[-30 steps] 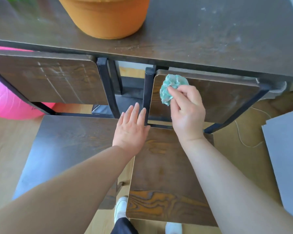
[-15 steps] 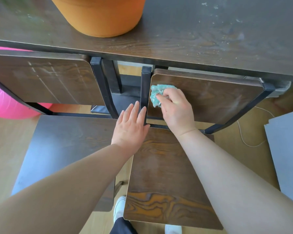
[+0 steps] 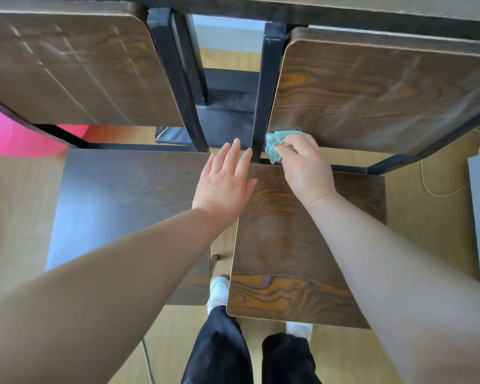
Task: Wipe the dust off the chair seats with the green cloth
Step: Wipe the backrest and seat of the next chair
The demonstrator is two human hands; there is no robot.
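Green crumpled cloth (image 3: pixel 275 145) is pinched in the curled fingers of the right hand (image 3: pixel 305 167), at the lower corner of the brown wooden chair backrest (image 3: pixel 372 87) beside a black metal post (image 3: pixel 263 92). The left hand (image 3: pixel 225 184) lies flat and empty. Bunched like this, the cloth could snag there or slip free.

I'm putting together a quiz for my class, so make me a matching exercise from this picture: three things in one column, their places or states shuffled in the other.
Things: 1 green cloth; 2 left hand; 3 pink object.
States: A fingers straight, holding nothing; B at the picture's far left edge; C bunched in the right hand.
Pairs: 1-C, 2-A, 3-B.
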